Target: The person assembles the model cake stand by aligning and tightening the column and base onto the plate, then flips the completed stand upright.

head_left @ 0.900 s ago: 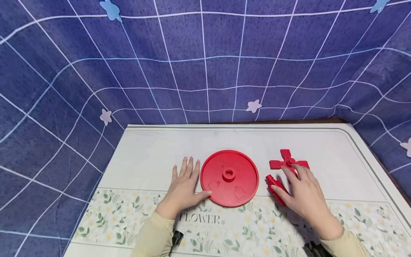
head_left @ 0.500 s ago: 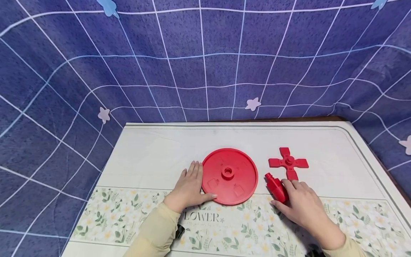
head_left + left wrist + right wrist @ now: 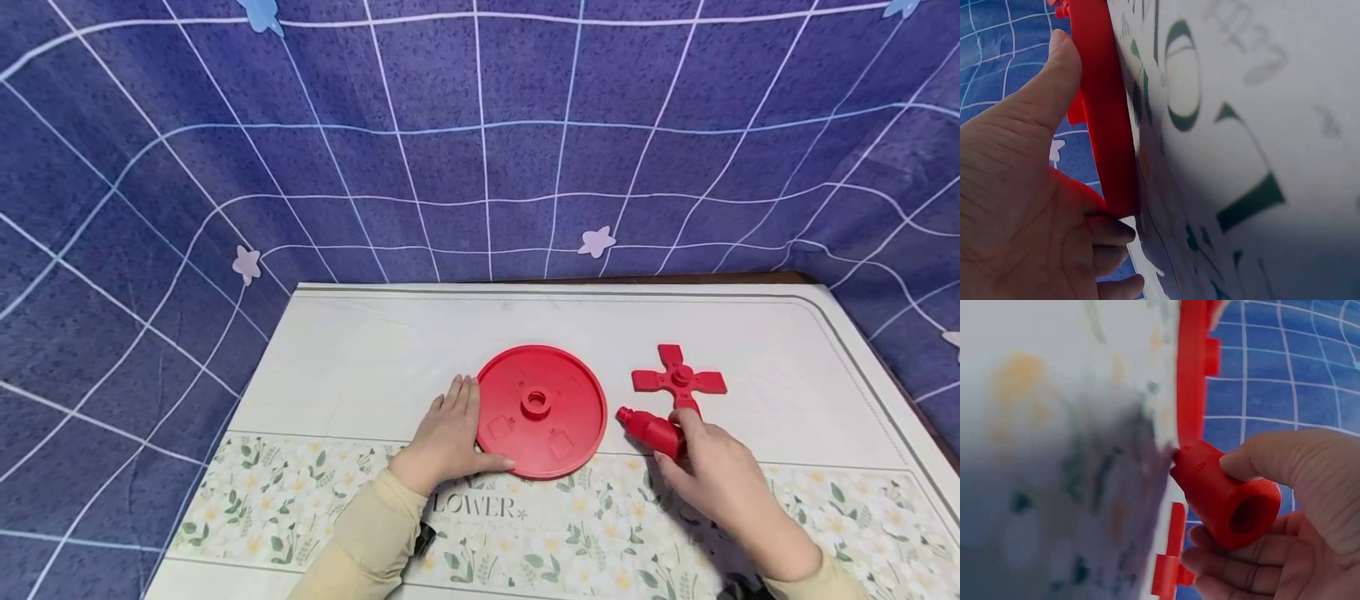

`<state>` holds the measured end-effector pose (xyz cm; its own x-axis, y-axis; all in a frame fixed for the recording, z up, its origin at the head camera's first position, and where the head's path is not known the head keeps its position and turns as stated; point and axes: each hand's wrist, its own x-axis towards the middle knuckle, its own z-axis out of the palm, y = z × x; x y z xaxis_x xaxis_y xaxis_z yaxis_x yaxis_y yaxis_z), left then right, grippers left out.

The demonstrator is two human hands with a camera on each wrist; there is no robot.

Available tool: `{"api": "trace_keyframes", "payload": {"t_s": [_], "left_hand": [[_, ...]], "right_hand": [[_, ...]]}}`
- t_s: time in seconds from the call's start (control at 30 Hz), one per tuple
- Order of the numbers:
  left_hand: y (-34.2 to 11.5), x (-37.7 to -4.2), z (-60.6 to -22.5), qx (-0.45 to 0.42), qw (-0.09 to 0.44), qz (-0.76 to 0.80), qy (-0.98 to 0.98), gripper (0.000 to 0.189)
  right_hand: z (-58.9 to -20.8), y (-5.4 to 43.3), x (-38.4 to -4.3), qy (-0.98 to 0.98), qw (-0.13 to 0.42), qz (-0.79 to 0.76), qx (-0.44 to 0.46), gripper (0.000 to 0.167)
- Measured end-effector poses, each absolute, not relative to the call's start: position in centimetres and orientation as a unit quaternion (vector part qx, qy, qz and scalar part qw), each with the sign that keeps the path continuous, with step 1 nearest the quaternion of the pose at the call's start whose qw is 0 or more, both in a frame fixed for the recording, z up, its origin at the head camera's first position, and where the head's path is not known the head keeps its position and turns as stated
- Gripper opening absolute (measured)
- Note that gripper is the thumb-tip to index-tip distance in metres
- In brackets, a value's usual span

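Pinching hand: the right hand [image 3: 712,475] grasps the red bottle-shaped piece [image 3: 649,432] near its wide end, between thumb and fingers.
Steadying hand: the left hand [image 3: 446,437] is unclenched, fingers straight along the red disc [image 3: 573,392], thumb resting over its rim.
Bottle-shaped piece: tilted, narrow tip toward the disc, hollow end [image 3: 1249,519] toward the wrist; whether it touches the tabletop [image 3: 375,350] I cannot tell.
Handling the piece: a grip near the wide end seems right, since it leaves the tip free; firm thumb pressure should stop the round body rolling.
Disc: flat on the tabletop between the hands, raised ring [image 3: 536,404] at its middle; light pressure on the rim would probably hold it without tipping.
Red cross piece [image 3: 681,377]: on the tabletop just beyond the right fingers, one arm partly hidden; best to keep the knuckles from nudging it.
Floral band [image 3: 285,500]: crosses the tabletop under the forearms.
Blue cloth [image 3: 517,167]: hangs behind, with pale grid lines and stars.
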<state>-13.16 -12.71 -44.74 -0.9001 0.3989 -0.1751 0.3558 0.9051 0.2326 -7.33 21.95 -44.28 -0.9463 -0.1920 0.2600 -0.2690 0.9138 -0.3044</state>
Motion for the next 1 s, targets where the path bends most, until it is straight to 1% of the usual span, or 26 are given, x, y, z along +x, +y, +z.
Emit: {"api": "trace_keyframes", "payload": {"t_s": [0.23, 0.4, 0.57, 0.67, 0.83, 1.0], "left_hand": [[-12.7, -13.2, -44.6, 0.184, 0.115, 0.102, 0.971, 0.125], [-12.6, -13.2, -44.4, 0.18, 0.122, 0.098, 0.971, 0.125], [-12.3, -13.2, -44.3, 0.179, 0.131, 0.095, 0.97, 0.125], [-12.2, -13.2, -44.1, 0.176, 0.136, 0.094, 0.97, 0.125], [-12.1, -13.2, -44.1, 0.173, 0.144, 0.091, 0.97, 0.125], [-12.2, -13.2, -44.1, 0.168, 0.15, 0.099, 0.969, 0.125]], "right_hand": [[-42.7, 21.9, -8.3, -0.946, 0.169, 0.233, 0.147, 0.054], [-41.7, 20.6, -9.7, -0.924, 0.189, 0.28, 0.181, 0.054], [-41.3, 18.5, -11.1, -0.904, 0.176, 0.319, 0.224, 0.054], [-41.0, 17.2, -11.9, -0.897, 0.153, 0.337, 0.242, 0.054], [-40.9, 15.6, -13.0, -0.892, 0.116, 0.361, 0.246, 0.053], [-41.1, 14.4, -13.7, -0.889, 0.099, 0.369, 0.251, 0.053]]}}
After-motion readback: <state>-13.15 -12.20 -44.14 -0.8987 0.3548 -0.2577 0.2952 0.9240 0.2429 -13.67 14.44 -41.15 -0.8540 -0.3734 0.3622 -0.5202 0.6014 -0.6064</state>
